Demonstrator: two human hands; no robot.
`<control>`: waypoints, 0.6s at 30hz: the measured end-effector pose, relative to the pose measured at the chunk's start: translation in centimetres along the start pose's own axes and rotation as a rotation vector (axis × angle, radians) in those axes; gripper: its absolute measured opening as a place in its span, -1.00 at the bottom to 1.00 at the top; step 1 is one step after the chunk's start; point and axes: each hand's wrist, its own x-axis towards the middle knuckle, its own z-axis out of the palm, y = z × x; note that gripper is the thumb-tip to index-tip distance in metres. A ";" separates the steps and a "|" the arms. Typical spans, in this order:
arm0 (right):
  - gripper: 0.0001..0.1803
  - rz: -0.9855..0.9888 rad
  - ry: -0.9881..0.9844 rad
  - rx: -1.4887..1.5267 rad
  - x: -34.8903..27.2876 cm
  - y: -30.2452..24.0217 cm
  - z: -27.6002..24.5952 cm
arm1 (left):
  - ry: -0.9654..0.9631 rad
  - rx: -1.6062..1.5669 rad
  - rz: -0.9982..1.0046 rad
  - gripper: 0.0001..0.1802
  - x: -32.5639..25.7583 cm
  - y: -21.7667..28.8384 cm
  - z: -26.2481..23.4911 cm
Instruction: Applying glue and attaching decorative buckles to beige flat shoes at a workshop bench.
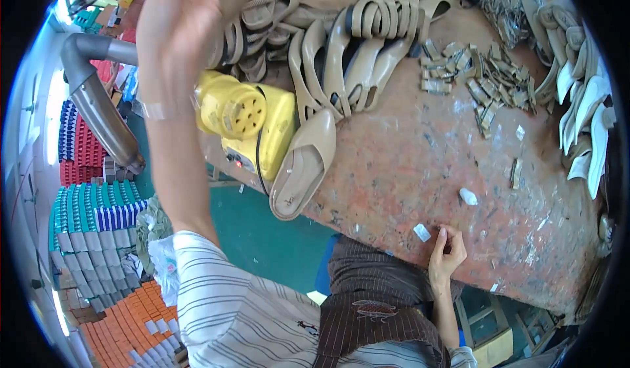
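Observation:
My left hand (187, 20) is raised at the upper left, blurred, its fingers up against a heap of beige sandals (259, 20); whether it grips one is unclear. My right hand (446, 253) rests at the near edge of the worn reddish table (407, 164), fingers curled with the tips on the surface, holding nothing that shows. A small white scrap (422, 232) lies just left of it. One beige sandal (303, 164) lies sole-up, overhanging the table's left edge.
A yellow machine (249, 115) stands at the table's left edge. A row of beige sandals (357, 53) lies behind it, small strap pieces (476, 72) are mid-table, white soles (587, 125) lie at the right. A grey duct (92, 99) and stacked coloured boxes (92, 210) are at the left.

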 end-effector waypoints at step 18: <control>-0.79 0.032 0.206 0.271 0.7 -0.1 -0.2 | -0.082 1.802 -0.354 -0.58 -25.6 -16.8 -5.8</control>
